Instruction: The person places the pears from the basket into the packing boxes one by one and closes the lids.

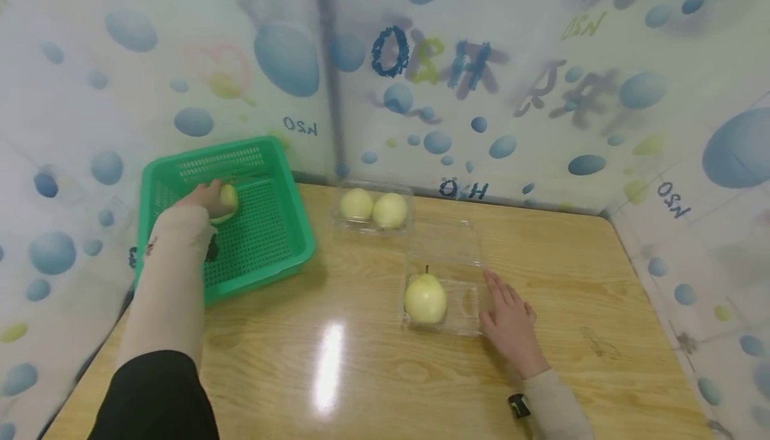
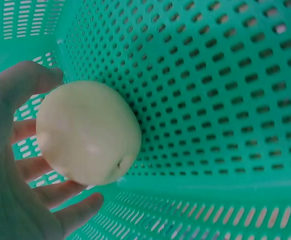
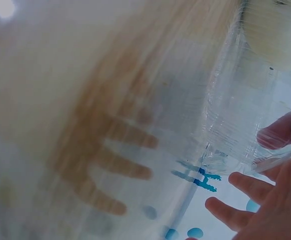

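Note:
Inside the green basket (image 1: 259, 273), my left hand (image 1: 207, 198) grips a pale yellow pear (image 2: 88, 132). The left wrist view shows the thumb on one side of the fruit and the fingers curled beneath it. My right hand (image 1: 512, 325) is at the right side of an open clear plastic box (image 1: 463, 326). Its thumb and index finger lie on either side of the box's edge in the right wrist view, while the other fingers spread out. One pear (image 1: 426, 299), stem up, sits in the box's left half; its right half holds no fruit.
A second clear box (image 1: 373, 227) with two pears (image 1: 390, 210) stands behind, near the wall. The raised clear lid (image 1: 448, 243) of the front box lies toward the back. A patterned wall covering (image 1: 373, 112) borders the wooden table (image 1: 373, 373).

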`<state>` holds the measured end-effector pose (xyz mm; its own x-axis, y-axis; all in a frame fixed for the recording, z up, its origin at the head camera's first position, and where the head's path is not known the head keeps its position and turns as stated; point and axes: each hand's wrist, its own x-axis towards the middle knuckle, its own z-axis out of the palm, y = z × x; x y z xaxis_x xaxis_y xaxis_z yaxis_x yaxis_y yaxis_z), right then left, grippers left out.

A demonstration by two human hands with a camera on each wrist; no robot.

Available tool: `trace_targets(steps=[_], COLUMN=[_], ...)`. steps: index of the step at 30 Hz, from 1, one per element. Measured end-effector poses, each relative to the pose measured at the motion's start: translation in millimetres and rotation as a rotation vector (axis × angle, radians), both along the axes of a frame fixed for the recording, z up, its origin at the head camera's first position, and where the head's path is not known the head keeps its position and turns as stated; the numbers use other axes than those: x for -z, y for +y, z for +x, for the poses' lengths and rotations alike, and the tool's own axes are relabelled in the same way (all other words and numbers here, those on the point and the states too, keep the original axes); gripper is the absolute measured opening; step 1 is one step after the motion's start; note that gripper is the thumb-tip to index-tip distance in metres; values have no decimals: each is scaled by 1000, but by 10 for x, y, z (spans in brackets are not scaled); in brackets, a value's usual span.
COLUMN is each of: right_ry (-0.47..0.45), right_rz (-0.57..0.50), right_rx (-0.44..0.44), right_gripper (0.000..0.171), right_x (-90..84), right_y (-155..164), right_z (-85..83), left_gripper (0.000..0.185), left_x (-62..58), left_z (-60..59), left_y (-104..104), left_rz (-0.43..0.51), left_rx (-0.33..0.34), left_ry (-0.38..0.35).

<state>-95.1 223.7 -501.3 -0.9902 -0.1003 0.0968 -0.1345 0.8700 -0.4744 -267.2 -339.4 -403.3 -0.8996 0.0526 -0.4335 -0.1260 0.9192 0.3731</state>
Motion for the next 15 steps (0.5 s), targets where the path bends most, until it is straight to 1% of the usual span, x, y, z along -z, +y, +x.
trace_targets(steps=[2, 4, 5, 8, 11, 15], right_ry=[4, 5, 2, -5, -7, -4], right_rz=[-2, -5, -5, 0, 6, 7], right_rx=[1, 1, 2, 2, 3, -1], right_gripper=[68, 68, 68, 69, 69, 69], right_x=[5, 10, 12, 15, 12, 8], right_y=[-5, -9, -10, -8, -1, 5], right_z=[-6, -12, -16, -22, -24, -25], left_gripper=[83, 84, 86, 89, 91, 86], left_x=[79, 114, 109, 49, -57, -109], left_z=[-56, -55, -36, 63, 154, 181], left_y=[-32, -32, -19, 62, 151, 217], left_rz=[1, 4, 12, 22, 33, 16], left_rx=[-5, -25, -39, -60, -54, -40], left_ry=[1, -16, -31, -75, -93, -78])
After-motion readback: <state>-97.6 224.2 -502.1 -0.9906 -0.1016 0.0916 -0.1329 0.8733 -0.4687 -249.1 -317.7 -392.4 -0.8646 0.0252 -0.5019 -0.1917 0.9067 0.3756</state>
